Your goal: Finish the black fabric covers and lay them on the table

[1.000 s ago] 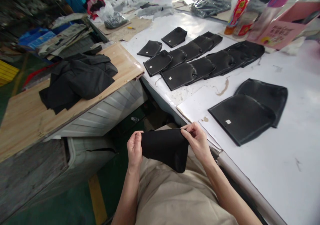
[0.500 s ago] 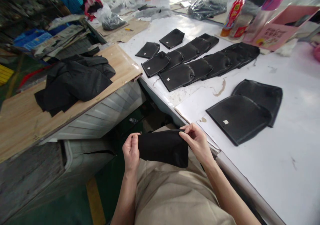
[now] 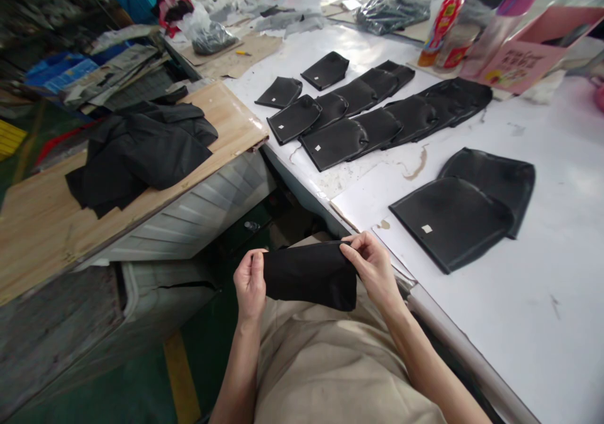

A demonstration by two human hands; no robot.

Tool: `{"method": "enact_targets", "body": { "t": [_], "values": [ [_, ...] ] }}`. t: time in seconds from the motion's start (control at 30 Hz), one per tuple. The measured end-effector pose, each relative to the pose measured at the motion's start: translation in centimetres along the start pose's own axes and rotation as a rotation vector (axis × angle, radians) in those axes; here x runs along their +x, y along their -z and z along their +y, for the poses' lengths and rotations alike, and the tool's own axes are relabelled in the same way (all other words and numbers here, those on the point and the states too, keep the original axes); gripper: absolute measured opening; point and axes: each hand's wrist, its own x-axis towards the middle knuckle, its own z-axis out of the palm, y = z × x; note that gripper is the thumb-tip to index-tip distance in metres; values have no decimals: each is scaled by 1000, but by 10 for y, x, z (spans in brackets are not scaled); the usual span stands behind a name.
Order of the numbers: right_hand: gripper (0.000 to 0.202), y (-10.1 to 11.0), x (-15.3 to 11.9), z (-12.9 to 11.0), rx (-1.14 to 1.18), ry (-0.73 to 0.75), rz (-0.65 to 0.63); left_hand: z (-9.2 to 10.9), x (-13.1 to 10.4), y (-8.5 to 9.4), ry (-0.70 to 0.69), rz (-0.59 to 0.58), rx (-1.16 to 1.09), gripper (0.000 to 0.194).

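Note:
A black fabric piece (image 3: 309,275) is stretched between my two hands above my lap. My left hand (image 3: 251,282) pinches its left end, thumb on top. At its upper right corner, my right hand (image 3: 370,263) grips the edge between thumb and fingers. Two larger black pieces (image 3: 453,219), overlapping, lie on the white table to the right, the front one with a small white label. Farther back, overlapping rows of similar black pieces (image 3: 335,139) rest on the same table. Crumpled black cloth (image 3: 146,153) is heaped on the wooden board at the left.
The white table (image 3: 528,311) has its edge just right of my lap. A wooden board (image 3: 38,235) spans the left side. At the back right stand a red-labelled bottle (image 3: 445,18), a jar (image 3: 457,46) and a pink box (image 3: 523,59). Plastic bags (image 3: 394,9) lie farther back.
Both hands and the black fabric piece have shifted very slightly right, with the fabric's lower edge a little higher. The grip of each hand is the same.

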Motion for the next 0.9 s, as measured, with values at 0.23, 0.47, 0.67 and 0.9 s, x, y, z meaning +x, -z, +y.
{"method": "enact_targets", "body": {
  "t": [0.23, 0.47, 0.67, 0.9],
  "values": [
    [29, -1, 0, -2, 25, -25, -5, -3, 2, 0, 8, -22, 24, 36],
    [27, -1, -1, 0, -10, -10, -4, 0, 2, 0, -8, -69, 63, 35],
    [26, 0, -1, -1, -75, 36, -14, -7, 10, 0, -84, -153, 171, 32],
    [23, -13, -6, -6, -196, 38, -176, 7, 6, -25, -528, -292, 543, 37]
  ]
}}
